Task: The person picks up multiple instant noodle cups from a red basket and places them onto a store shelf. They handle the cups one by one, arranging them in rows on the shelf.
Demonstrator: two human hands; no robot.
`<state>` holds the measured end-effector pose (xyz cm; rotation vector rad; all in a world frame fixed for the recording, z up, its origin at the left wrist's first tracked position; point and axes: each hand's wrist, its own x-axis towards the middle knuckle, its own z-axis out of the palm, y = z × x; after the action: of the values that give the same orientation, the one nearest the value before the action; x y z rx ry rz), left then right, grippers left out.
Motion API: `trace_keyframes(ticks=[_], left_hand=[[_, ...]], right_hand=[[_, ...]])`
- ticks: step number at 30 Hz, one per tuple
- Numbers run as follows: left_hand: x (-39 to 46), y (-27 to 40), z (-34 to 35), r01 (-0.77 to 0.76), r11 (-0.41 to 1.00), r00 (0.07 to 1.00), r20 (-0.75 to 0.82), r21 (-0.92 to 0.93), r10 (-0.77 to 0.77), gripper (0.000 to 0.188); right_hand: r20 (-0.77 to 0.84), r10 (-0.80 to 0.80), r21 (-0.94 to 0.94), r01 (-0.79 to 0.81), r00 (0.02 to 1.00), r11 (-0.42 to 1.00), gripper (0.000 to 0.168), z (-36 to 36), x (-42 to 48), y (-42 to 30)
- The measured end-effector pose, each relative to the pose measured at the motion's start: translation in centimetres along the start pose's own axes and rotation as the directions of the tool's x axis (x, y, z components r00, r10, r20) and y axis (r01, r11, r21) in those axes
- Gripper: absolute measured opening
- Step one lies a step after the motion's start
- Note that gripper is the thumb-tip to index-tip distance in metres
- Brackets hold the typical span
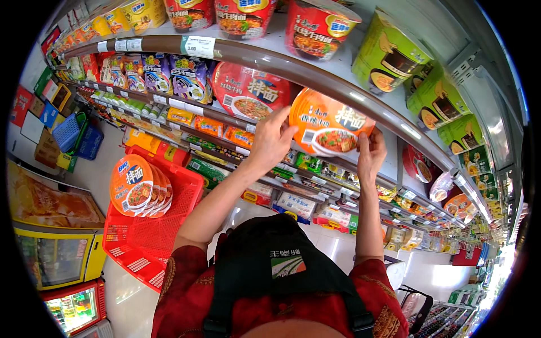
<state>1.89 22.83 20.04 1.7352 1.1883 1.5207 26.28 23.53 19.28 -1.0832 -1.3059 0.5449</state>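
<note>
My left hand touches the left rim of an orange instant noodle bowl. My right hand pinches the bowl's lower right edge. The bowl is tilted so that its lid faces me, at the front of a shelf just under the brown shelf edge. A red noodle bowl stands immediately left of it, behind my left hand. Several more orange noodle bowls are stacked on their sides in a red plastic basket at my left.
Above are red noodle cups and green noodle cups. Purple snack bags fill the shelf to the left. Lower shelves hold orange packets and large bags. A yellow-framed cooler and blue baskets stand further left.
</note>
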Motion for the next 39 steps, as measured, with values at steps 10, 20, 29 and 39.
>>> trace_keyframes(ticks=[10,20,29,39], left_hand=[[0.9,-3.0,4.4,-0.038,0.951,0.986,-0.145,0.306,0.086,0.050],[1.7,-1.6,4.9,-0.057,0.952,0.977,-0.177,0.300,0.115,0.040],[-0.2,-2.9,4.9,0.058,0.897,0.998,-0.011,0.438,-0.059,0.034],[-8.4,-3.1,-2.3,-0.126,0.874,0.952,-0.191,0.470,0.240,0.035]], right_hand=[[0.077,0.061,-0.142,-0.050,0.995,0.989,0.024,-0.5,0.7,3.9],[-0.005,-0.126,-0.024,0.126,0.992,0.992,0.019,0.4,2.1,3.4],[0.084,0.029,0.023,-0.031,0.996,0.999,0.023,0.3,-0.5,4.4],[0.181,-0.286,-0.342,0.333,0.941,0.878,0.045,6.1,-7.9,-0.9]])
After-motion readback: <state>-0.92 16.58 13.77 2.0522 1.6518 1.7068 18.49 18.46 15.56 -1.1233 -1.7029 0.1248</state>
